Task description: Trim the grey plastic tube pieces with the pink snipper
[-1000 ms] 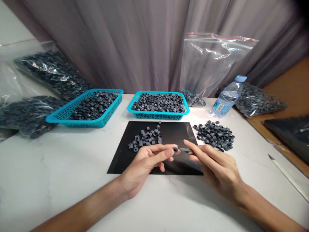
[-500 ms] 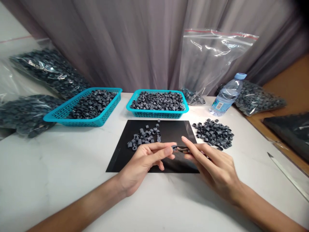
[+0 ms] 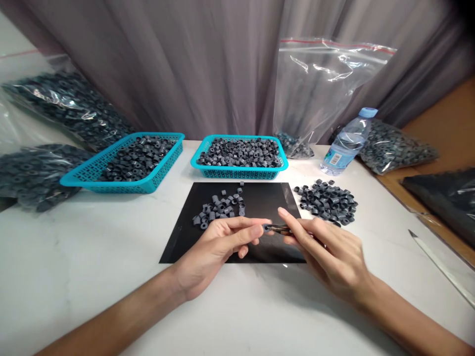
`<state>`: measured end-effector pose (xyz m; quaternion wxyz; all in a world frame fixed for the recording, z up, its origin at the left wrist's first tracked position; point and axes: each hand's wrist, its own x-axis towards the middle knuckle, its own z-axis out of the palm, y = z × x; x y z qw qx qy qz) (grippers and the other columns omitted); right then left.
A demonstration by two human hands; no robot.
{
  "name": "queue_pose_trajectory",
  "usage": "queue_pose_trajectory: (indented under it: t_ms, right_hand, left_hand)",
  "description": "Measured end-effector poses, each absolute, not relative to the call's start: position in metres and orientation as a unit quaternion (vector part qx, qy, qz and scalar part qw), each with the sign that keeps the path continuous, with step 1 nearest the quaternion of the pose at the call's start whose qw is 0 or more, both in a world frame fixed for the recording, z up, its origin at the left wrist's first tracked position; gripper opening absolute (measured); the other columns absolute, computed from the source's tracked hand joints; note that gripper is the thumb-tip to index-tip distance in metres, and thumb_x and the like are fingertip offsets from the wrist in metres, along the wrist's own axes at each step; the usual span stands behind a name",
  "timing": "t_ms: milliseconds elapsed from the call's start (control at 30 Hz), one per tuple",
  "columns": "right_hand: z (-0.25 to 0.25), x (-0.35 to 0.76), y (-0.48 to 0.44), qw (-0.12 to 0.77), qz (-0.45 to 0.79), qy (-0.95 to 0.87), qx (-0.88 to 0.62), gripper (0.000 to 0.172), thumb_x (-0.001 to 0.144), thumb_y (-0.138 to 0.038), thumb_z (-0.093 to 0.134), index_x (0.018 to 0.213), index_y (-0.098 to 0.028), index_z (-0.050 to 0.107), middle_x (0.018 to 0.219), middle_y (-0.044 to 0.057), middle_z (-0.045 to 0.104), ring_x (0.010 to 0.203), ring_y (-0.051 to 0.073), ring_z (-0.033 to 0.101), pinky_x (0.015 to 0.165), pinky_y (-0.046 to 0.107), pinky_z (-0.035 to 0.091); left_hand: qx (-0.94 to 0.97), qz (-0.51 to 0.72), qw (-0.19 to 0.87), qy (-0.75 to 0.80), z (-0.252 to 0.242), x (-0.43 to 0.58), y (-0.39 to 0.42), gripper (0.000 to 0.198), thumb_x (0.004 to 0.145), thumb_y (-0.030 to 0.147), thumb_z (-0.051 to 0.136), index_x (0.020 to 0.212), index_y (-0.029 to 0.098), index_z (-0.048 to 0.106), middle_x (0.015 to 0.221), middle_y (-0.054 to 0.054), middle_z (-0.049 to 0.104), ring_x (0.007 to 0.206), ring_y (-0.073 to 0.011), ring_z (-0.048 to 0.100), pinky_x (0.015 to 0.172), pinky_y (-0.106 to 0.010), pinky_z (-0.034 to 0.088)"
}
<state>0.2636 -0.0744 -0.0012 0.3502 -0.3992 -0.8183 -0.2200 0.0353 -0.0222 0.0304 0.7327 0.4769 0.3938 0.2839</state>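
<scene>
My left hand (image 3: 217, 247) pinches a small grey ring (image 3: 266, 228) between thumb and fingers, just above the black mat (image 3: 260, 198). My right hand (image 3: 326, 252) is closed on a thin metal tool (image 3: 279, 228) whose tip meets the ring. A small heap of grey rings (image 3: 218, 207) lies on the mat just beyond my left hand. A larger heap of rings (image 3: 326, 200) sits on the white table right of the mat.
Two teal baskets (image 3: 92, 175) (image 3: 239, 173) full of rings stand behind the mat. A water bottle (image 3: 345, 143) and a tall clear bag (image 3: 326, 89) are at the back right. Bags of rings (image 3: 63, 109) lie at both sides. A blade-like strip (image 3: 441, 267) lies near the right edge.
The view has drifted slightly, so everything sits a little higher and further left in the picture. Both hands keep the same grip, ring and tool tip still together.
</scene>
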Motion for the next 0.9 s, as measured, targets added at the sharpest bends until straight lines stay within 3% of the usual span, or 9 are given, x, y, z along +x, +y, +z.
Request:
queue_pose_trajectory:
  t_ms: [467, 733, 900]
  right_hand:
    - [-0.0034, 0.267, -0.0766, 0.309, -0.274, -0.821, -0.395, 0.069, 0.097, -0.016, 0.061, 0.159, -0.009, 0.031, 0.09, 0.007, 0.068, 0.067, 0.015, 0.057, 0.07, 0.03, 0.045]
    - [-0.0006, 0.2687, -0.0774, 0.306, -0.278, -0.818, -0.399, 0.069, 0.1, -0.019, 0.059, 0.161, -0.015, 0.028, 0.093, 0.006, 0.071, 0.067, 0.014, 0.057, 0.069, 0.029, 0.045]
    - [0.0003, 0.2699, -0.0796, 0.295, -0.316, -0.818, -0.379, 0.069, 0.096, -0.018, 0.065, 0.158, -0.008, 0.034, 0.092, 0.008, 0.072, 0.067, 0.015, 0.057, 0.068, 0.031, 0.045]
  left_hand:
    - [0.469, 0.264, 0.746, 0.392, 0.0306, 0.0331, -0.0228, 0.025, 0.079, 0.04, 0.083, 0.098, 0.024, 0.083, 0.083, 0.001, 0.062, 0.072, -0.0102, 0.043, 0.073, -0.023, 0.035]
    - [0.478, 0.262, 0.751, 0.374, 0.0319, 0.0346, -0.0228, 0.019, 0.081, 0.038, 0.081, 0.092, 0.022, 0.082, 0.077, 0.002, 0.055, 0.07, -0.0109, 0.038, 0.07, -0.024, 0.033]
    - [0.479, 0.263, 0.758, 0.356, 0.0323, 0.0358, -0.0252, 0.018, 0.084, 0.037, 0.079, 0.095, 0.023, 0.082, 0.079, 0.002, 0.051, 0.071, -0.0101, 0.037, 0.07, -0.022, 0.032]
